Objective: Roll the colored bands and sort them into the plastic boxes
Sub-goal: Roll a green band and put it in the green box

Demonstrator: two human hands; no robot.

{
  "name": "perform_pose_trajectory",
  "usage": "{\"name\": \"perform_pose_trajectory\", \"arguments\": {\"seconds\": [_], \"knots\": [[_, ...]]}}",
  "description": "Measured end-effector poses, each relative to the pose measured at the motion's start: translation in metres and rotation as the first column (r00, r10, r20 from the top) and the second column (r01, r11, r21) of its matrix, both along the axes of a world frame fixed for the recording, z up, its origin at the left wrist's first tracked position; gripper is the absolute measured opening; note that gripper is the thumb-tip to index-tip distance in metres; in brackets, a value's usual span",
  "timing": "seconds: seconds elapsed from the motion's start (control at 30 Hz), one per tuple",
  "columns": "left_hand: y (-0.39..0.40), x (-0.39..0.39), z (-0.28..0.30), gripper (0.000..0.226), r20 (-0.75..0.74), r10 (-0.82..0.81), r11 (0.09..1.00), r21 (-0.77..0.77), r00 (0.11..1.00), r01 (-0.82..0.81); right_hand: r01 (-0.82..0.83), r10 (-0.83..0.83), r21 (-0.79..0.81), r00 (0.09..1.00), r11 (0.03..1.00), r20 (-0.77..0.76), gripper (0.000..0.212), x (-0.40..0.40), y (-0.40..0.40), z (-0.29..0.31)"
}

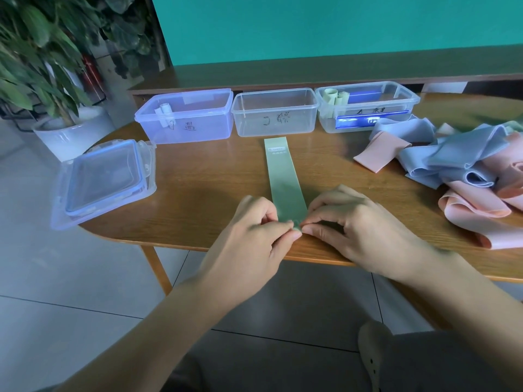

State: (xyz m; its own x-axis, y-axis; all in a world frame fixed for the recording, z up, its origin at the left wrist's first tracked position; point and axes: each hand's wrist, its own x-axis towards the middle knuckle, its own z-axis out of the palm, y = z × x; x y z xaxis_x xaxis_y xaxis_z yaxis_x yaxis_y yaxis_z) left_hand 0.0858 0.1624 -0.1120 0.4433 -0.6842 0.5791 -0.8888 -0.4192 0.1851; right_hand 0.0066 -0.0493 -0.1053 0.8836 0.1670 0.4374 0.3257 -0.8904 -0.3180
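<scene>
left hand (256,222) pinches the near end of the green band (285,176) | band lies flat mid-table, long axis running straight away toward the middle box (276,111) | right hand (345,224) pinches the same end, fingertips meeting the left's — roll goes away, both hands equally close
</scene>
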Motion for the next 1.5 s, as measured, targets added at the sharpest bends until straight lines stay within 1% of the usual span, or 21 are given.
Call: {"name": "perform_pose_trajectory", "arguments": {"seconds": [0.1,0.17,0.2,0.3,0.4,0.47,0.53,0.6,0.67,0.77,0.83,0.97,1.03,1.13,1.27,1.37,1.43,1.5], "knots": [[-0.003,-0.001,0.004,0.023,0.099,0.017,0.998,0.062,0.995,-0.023,0.027,-0.024,-0.063,0.999,0.998,0.047,0.023,-0.001,0.003,0.000],[-0.005,-0.001,0.005,0.019,0.178,0.011,0.995,0.098,0.984,-0.029,0.051,-0.039,-0.118,0.994,0.992,0.101,0.024,0.000,0.005,-0.002],[-0.006,-0.001,0.005,0.017,0.193,0.007,0.995,0.100,0.981,-0.026,0.066,-0.048,-0.141,0.991,0.988,0.127,0.026,0.000,0.006,-0.003],[-0.007,0.005,0.001,0.023,0.109,0.005,0.997,0.074,0.994,-0.014,0.101,-0.075,-0.165,0.985,0.981,0.156,0.031,0.000,0.010,-0.003],[-0.006,0.012,-0.005,0.021,-0.027,-0.021,1.000,-0.022,0.999,0.021,0.125,-0.111,-0.111,0.987,0.986,0.118,0.028,-0.001,0.009,-0.002],[-0.005,0.014,-0.005,0.028,-0.099,-0.054,0.995,-0.091,0.994,0.045,0.129,-0.127,-0.027,0.990,0.991,0.060,0.028,-0.001,0.007,-0.002],[-0.005,0.015,-0.003,0.032,-0.139,-0.050,0.994,-0.105,0.989,0.035,0.132,-0.131,0.052,0.991,0.990,-0.007,0.028,0.001,0.006,-0.002],[-0.005,0.015,0.001,0.021,-0.136,-0.041,0.995,-0.094,0.990,0.028,0.155,-0.151,0.101,0.987,0.983,-0.053,0.027,0.004,0.006,-0.001],[-0.005,0.015,0.001,0.012,-0.115,-0.041,0.996,-0.081,0.993,0.032,0.182,-0.172,0.138,0.982,0.974,-0.081,0.021,0.007,0.007,-0.001],[-0.007,0.012,-0.003,0.015,-0.040,-0.017,0.999,-0.040,0.999,0.016,0.141,-0.135,0.164,0.990,0.976,-0.048,0.008,0.008,0.009,-0.002],[-0.007,0.010,-0.005,0.017,0.003,-0.009,1.000,-0.017,1.000,0.009,0.076,-0.075,0.122,0.997,0.990,-0.010,0.006,0.007,0.008,-0.002],[-0.006,0.006,-0.006,0.026,0.021,-0.011,1.000,-0.026,1.000,0.011,0.000,0.000,0.021,1.000,1.000,0.014,0.016,0.007,0.003,-0.002],[-0.006,0.005,-0.006,0.025,0.009,-0.002,1.000,-0.018,1.000,0.002,-0.011,0.012,-0.013,1.000,1.000,0.024,0.022,0.006,0.000,-0.002],[-0.006,0.006,-0.004,0.025,-0.010,0.018,1.000,-0.004,1.000,-0.018,0.003,-0.002,-0.026,1.000,1.000,0.026,0.028,0.004,-0.002,-0.002],[-0.009,0.010,-0.001,0.025,-0.020,0.029,0.999,0.017,0.999,-0.028,0.025,-0.024,-0.032,0.999,0.999,0.036,0.029,0.006,-0.001,-0.003],[-0.011,0.013,-0.001,0.021,-0.049,0.034,0.999,-0.025,0.998,-0.036,0.037,-0.035,-0.057,0.998,0.998,0.050,0.033,0.008,0.000,-0.003],[-0.011,0.016,0.000,0.018,-0.078,0.014,0.998,-0.055,0.997,-0.018,0.052,-0.046,-0.091,0.997,0.994,0.061,0.032,0.009,0.002,-0.002],[-0.011,0.018,0.002,0.017,-0.074,0.000,0.999,-0.041,0.997,-0.003,0.067,-0.058,-0.117,0.996,0.991,0.072,0.031,0.009,0.003,0.000]]}}
